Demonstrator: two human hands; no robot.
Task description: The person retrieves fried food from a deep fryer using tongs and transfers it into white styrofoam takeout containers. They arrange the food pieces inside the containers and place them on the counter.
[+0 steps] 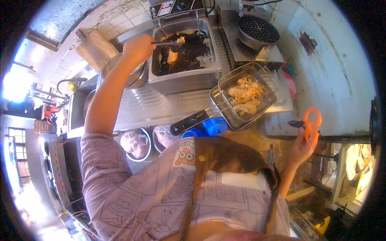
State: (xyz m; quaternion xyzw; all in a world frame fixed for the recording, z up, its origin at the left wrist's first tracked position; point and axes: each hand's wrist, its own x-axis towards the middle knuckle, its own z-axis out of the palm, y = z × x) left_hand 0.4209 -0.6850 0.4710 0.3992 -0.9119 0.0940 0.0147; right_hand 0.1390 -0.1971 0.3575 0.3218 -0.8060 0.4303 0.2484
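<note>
My left hand (pixel 138 49) reaches over the deep fryer (pixel 185 76), gripping a dark utensil (pixel 167 43), probably tongs. Its tip is above the dark oil (pixel 193 61), near a small fried piece (pixel 181 39). A larger golden piece (pixel 172 56) floats just below it, with bubbles around the pan's edges. Off to the right, my right hand (pixel 303 149) holds orange-handled scissors (pixel 312 117), raised away from the counter. Between the hands, a wire fry basket (pixel 265 72) full of battered fried pieces (pixel 245 93) rests on a metal tray (pixel 238 125). Its black handle (pixel 188 122) points toward me.
Right of the fryer stands a round waffle iron (pixel 258 30), its dark plate exposed. A metal pot (pixel 137 76) and a wooden board (pixel 96 49) are at the left. Below the steel counter (pixel 132 105) are bowls with plastic bags (pixel 135 144) and a blue container (pixel 214 126).
</note>
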